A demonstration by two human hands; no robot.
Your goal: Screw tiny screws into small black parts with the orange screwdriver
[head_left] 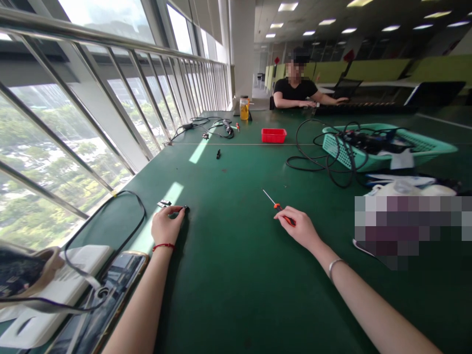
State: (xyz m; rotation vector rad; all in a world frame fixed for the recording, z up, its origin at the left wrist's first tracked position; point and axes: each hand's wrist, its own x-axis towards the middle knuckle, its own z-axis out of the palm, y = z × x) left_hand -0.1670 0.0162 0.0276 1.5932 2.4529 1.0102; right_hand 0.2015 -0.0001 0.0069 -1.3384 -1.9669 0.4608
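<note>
My left hand (166,226) rests on the green table (236,275), fingers curled around a small black part (183,208) at its fingertips. A small silver-and-black piece (164,202) lies just beyond that hand. My right hand (300,227) is closed on the orange handle of a thin screwdriver (276,204), whose metal shaft points up and to the left just above the table.
A phone (110,290), white pads and a black cable loop (125,216) lie at near left by the window railing. A red tray (273,135), a teal basket (383,145) with cables and a jar (244,108) sit farther off. Another person sits at the far end.
</note>
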